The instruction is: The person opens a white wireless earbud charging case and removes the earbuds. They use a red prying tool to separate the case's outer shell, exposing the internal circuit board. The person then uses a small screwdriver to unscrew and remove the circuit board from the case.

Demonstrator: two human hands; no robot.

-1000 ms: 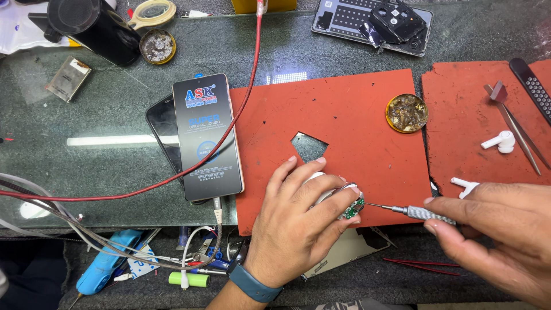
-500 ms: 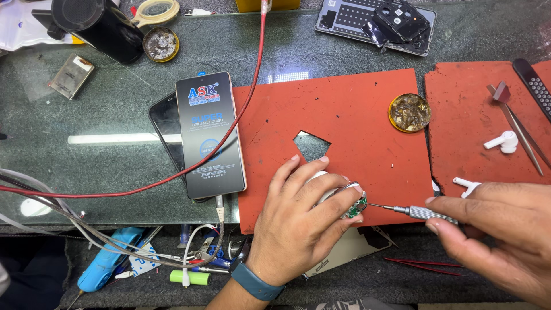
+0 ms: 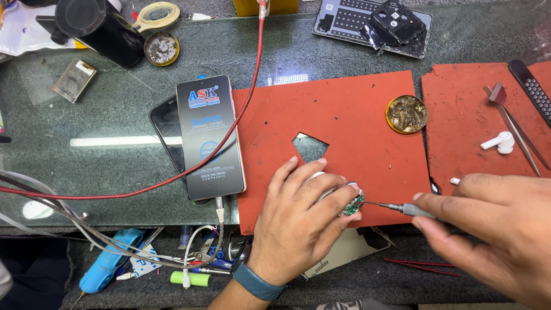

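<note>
Hands both closed: left [image 3: 304, 221] pinning green circuit board [image 3: 354, 204], right [image 3: 499, 229] gripping screwdriver [image 3: 402, 208], right of blue-labelled black phone package [image 3: 209, 136].

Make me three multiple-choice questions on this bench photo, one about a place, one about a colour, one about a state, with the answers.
1. Where is the white earbud?
A. on the right red mat
B. on the phone
C. in the left hand

2. What colour is the cable crossing the phone?
A. blue
B. red
C. white

3. What is the right hand doing?
A. resting empty
B. holding tape
C. holding a thin tool to the small green board

Answers:
1 A, it lies on the mat beside the tweezers.
2 B, it runs red across the screen.
3 C, the tip meets the board in the left hand.
</note>
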